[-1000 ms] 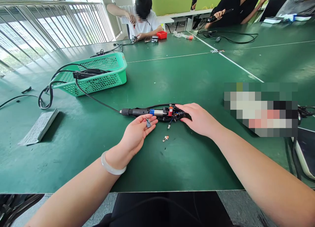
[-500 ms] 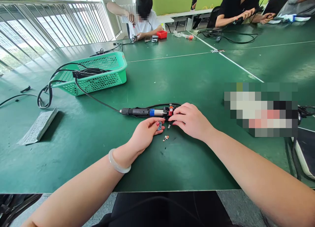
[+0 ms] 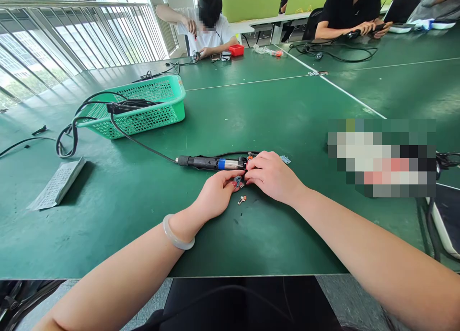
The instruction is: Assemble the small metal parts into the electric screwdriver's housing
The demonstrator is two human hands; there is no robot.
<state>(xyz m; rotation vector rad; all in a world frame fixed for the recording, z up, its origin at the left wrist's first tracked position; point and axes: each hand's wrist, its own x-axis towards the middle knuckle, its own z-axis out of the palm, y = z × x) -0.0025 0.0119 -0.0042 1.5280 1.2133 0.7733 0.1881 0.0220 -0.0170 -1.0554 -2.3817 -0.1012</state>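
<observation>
Well to the left of the left hand, a folded printed paper (image 3: 57, 183) lies on a green table (image 3: 108, 235). Farther from the person, beyond the left hand and to its left, a green basket (image 3: 154, 122) holds coiled black cable (image 3: 138, 106). A thin cord runs to a black handheld tool (image 3: 204, 163), which lies just beyond the left hand, its right end partly hidden by the right hand's fingers. The left hand (image 3: 215, 189) pinches a small grey-blue part (image 3: 237, 179) between thumb and fingers. Just nearer the person, between the hands, lies a small metal piece (image 3: 242, 200). The right hand (image 3: 271, 177) bends its fingers over the tool's right end; whether they grip anything cannot be told. Just beyond it sits a small pale-blue piece (image 3: 285, 159).
</observation>
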